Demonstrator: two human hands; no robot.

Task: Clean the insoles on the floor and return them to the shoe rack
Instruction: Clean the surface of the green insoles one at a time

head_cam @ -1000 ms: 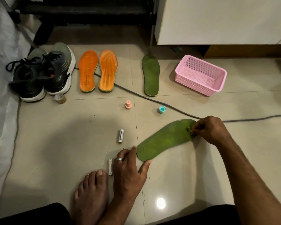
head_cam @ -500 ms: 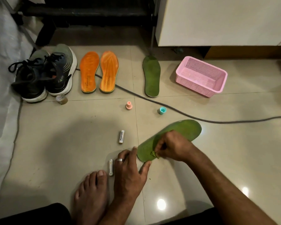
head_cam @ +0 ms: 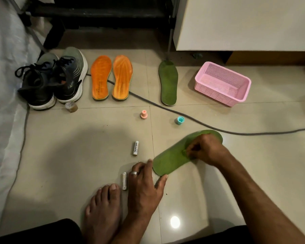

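A bright green insole [head_cam: 171, 159] lies slantwise on the tiled floor in front of me. My left hand [head_cam: 144, 187] pins its near end between thumb and forefinger. My right hand [head_cam: 205, 150] rests on the insole's middle, fingers pinched on a small green scrap pressed to the surface. A darker green insole [head_cam: 168, 83] lies farther back. Two orange insoles [head_cam: 101, 77] [head_cam: 122, 77] lie side by side to its left.
A pair of dark sneakers [head_cam: 51, 80] stands at the back left by a white sheet [head_cam: 4, 103]. A pink basket [head_cam: 243, 95] sits back right under a white cabinet [head_cam: 245, 23]. A grey cable [head_cam: 218, 128] crosses the floor. Two batteries [head_cam: 135, 147] [head_cam: 124, 181], two small caps [head_cam: 143, 114] [head_cam: 180, 120] and my bare foot [head_cam: 102, 208] are near.
My right hand swept from the insole's far end down to its near end, then back up to the middle. My left hand and the insole stayed in place.
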